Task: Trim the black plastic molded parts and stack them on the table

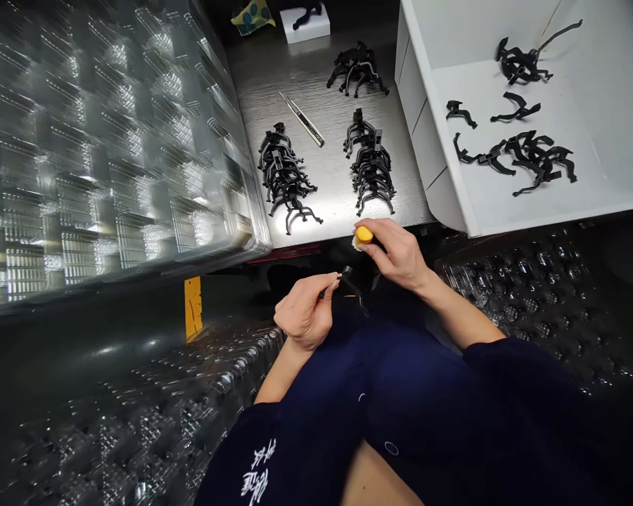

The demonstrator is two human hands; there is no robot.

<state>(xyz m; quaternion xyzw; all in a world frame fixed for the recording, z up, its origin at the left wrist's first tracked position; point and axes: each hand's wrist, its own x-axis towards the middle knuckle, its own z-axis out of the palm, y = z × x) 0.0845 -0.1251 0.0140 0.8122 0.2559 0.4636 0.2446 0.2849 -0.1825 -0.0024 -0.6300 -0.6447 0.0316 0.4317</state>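
My left hand [304,311] pinches a thin black plastic clip [351,284] just below the table's near edge, over my lap. Close to its right, my right hand [397,251] is closed round a small tool with a yellow end [363,234], with something white under the thumb. The two hands sit a few centimetres apart, the tool above and right of the clip.
On the steel table [327,176] lie two rows of black clips [286,176] [372,165], a further heap [357,68], and metal tweezers [302,119]. A white bin [532,112] at right holds loose clips. Clear blister trays [100,133] are stacked at left and low around me.
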